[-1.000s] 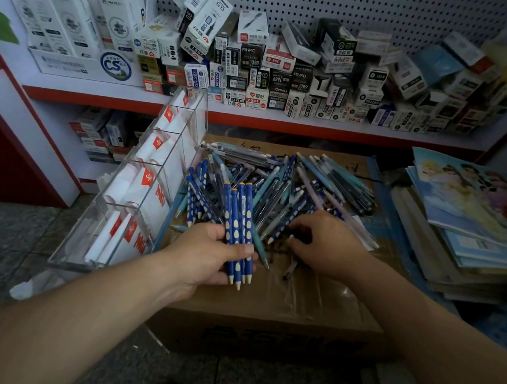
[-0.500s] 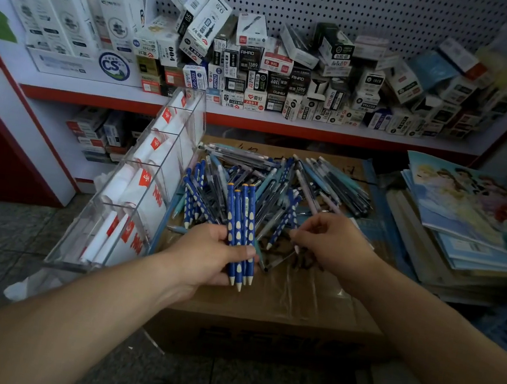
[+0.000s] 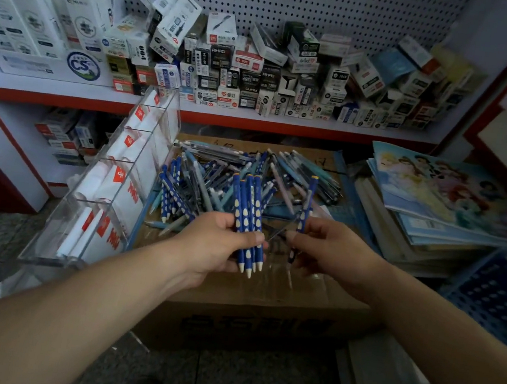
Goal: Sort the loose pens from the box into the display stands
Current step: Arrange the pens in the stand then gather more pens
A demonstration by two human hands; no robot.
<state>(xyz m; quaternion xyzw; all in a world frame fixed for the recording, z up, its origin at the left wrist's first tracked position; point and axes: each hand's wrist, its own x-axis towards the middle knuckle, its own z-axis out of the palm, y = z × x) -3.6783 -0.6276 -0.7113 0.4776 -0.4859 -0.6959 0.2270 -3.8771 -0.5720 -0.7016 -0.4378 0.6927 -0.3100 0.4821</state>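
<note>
Blue pens [image 3: 250, 217]: we are gripping a bundle mid-barrel in our left hand [image 3: 211, 248]; they are probably light, stiff and slick, and apt to fan out.
Right hand [image 3: 338, 252]: we are pinching one dotted pen [image 3: 306, 205] low on its barrel.
Loose pile [image 3: 211, 179]: lying on the cardboard box [image 3: 264, 294], beside the display stand [image 3: 105, 194].

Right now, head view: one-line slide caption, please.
Left hand grips a bundle of blue pens, right hand pinches a single pen, loose pile behind, clear display stand at left.
</note>
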